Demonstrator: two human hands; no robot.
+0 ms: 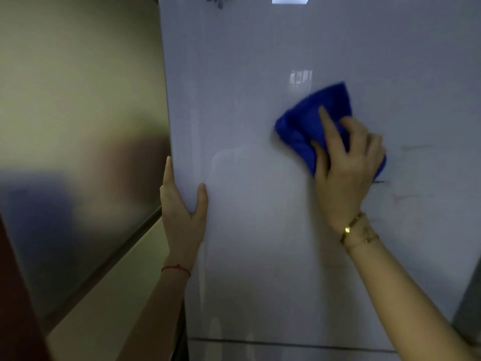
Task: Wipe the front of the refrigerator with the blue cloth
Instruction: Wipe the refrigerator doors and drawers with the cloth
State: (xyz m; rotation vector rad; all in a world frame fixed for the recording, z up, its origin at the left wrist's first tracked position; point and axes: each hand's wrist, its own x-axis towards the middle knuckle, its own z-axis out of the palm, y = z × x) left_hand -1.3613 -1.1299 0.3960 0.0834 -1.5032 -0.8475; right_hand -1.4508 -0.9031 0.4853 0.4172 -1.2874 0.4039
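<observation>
Wiping's underway, I'd say: right hand [348, 162] grips the bunched blue cloth [312, 118] against the refrigerator [260, 230] door's middle. Left hand [182, 204] clasps its left edge. Smudges right of the cloth remain.

Bare forearms; red string bracelet [176, 268] left, gold bracelets [357, 230] right.
</observation>
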